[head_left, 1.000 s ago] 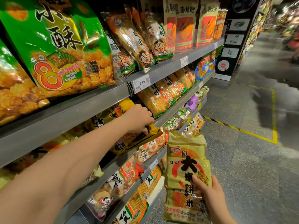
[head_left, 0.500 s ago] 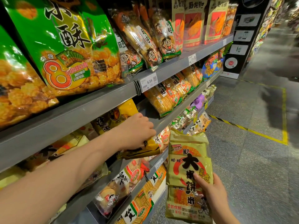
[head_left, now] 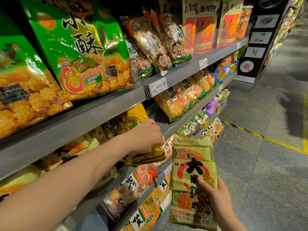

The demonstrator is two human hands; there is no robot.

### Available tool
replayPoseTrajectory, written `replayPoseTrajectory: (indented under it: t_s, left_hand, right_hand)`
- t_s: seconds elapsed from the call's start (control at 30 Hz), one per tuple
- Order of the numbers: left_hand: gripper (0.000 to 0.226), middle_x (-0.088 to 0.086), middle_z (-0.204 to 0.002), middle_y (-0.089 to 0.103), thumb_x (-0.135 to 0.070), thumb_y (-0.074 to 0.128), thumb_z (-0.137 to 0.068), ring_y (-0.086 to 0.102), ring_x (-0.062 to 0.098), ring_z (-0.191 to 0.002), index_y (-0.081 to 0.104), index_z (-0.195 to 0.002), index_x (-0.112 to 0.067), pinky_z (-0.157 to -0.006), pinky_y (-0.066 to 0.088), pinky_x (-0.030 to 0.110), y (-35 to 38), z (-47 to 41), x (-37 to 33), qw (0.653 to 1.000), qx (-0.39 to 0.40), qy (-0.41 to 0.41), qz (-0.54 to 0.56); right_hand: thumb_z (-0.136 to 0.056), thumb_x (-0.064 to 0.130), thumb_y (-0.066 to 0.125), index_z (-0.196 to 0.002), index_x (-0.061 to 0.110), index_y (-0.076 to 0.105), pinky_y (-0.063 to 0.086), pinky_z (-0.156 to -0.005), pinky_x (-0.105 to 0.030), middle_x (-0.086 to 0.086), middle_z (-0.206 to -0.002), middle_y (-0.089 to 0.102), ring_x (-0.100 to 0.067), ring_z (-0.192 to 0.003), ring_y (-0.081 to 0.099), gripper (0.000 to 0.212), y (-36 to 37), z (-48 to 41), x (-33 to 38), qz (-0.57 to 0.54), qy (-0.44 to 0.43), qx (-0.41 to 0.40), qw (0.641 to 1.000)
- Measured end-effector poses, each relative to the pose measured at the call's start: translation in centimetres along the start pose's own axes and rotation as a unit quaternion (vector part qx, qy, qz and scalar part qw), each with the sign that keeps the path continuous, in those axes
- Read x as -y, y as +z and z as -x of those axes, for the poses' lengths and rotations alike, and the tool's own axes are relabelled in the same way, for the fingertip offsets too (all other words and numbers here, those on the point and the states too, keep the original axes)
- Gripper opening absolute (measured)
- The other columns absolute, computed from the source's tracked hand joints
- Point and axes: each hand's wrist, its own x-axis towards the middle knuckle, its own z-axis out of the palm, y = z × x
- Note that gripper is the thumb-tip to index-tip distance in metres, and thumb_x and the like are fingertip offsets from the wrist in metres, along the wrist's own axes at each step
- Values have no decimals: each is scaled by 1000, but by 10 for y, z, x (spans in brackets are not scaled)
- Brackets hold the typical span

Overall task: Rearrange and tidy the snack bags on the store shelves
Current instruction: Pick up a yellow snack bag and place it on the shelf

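Observation:
My left hand [head_left: 146,135] reaches into the second shelf and grips the lower end of a yellow snack bag [head_left: 133,117] that leans out over the shelf edge. My right hand [head_left: 216,195] holds an olive-green rice cracker bag [head_left: 191,165] with large black characters upright in front of the shelves, fingers on its lower right side. Big green snack bags [head_left: 80,52] stand on the top shelf [head_left: 100,105] at the left.
Clear cracker packs with a cartoon face [head_left: 160,47] lean on the top shelf beside a price tag [head_left: 158,87]. Orange cracker packs [head_left: 181,97] fill the second shelf further right. Lower shelves hold more bags [head_left: 130,189]. The grey aisle floor [head_left: 260,164] with a yellow line lies to the right.
My left hand has pulled the yellow bag's lower end outward and gripped it more tightly. The olive-green bag in my right hand has stayed about where it was.

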Motion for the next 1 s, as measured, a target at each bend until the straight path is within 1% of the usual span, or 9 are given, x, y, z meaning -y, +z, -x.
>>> replayPoseTrajectory:
  t_s: [0.07,0.13,0.23,0.3,0.4,0.5,0.6,0.77,1.0]
  left_hand:
    - [7,-4,-85,63,-21,53,-82,56,21,-88,58,-80,-25,-87,40,35,-14,1,-6,992,-84,-7,90]
    - [9,2,-82,65,-23,59,-78,59,25,-83,65,-83,-17,-78,47,38,-39,-8,-18,957,-193,6,217]
    - [38,2,-118,62,-38,58,-88,54,23,-110,59,-121,-18,-85,48,39,-75,-26,-38,976,-92,13,195]
    - [41,2,-125,58,-36,57,-90,50,22,-117,55,-126,-19,-87,45,36,-77,-33,-41,974,-79,-26,212]
    - [32,2,-107,64,-44,59,-87,55,21,-104,63,-104,-18,-68,36,28,-60,-33,-44,934,-146,-89,313]
    - [34,2,-95,65,-53,64,-80,58,22,-94,58,-82,-19,-64,33,30,-49,-35,-59,909,-180,-119,357]
    - [27,1,-94,68,-46,69,-78,59,21,-94,61,-80,-21,-73,44,32,-38,-31,-73,870,-187,-186,417]
    - [24,-1,-93,70,-33,75,-75,60,15,-90,71,-93,-18,-71,39,26,-8,-6,-84,790,-185,-320,489]
    - [14,-10,-76,62,-40,71,-77,62,14,-84,66,-78,-28,-65,38,24,7,38,-88,710,-188,-470,490]
  right_hand:
    - [-78,12,70,-105,8,54,50,-61,-35,-14,-93,68,-30,-80,66,32,0,2,-1,-4,1,8,1000]
    - [-80,9,69,-104,7,56,49,-60,-34,-14,-91,68,-29,-77,65,27,1,3,-2,4,-4,7,1000]
    - [-83,2,64,-98,9,57,46,-54,-27,-11,-83,65,-23,-68,60,18,-2,6,2,15,-14,-8,1000]
    - [-81,2,68,-100,7,59,45,-53,-27,-11,-81,65,-23,-67,58,21,-10,5,8,22,-24,-12,999]
    - [-63,21,76,-106,9,58,42,-54,-29,-9,-85,66,-20,-69,59,48,-27,3,11,31,-31,-23,999]
    - [-55,32,69,-110,12,59,46,-59,-31,-9,-91,69,-22,-76,63,60,-42,3,14,41,-36,-43,998]
    - [-70,21,80,-111,11,59,44,-55,-28,-6,-90,68,-16,-73,62,47,-54,3,19,39,-44,-38,997]
    - [-77,11,75,-99,9,59,40,-44,-7,-6,-87,67,-8,-70,58,27,-57,-4,28,97,-98,-5,990]
    - [-78,19,75,-109,16,54,40,-52,-14,9,-85,61,-1,-73,56,37,-24,-13,37,114,-126,77,982]
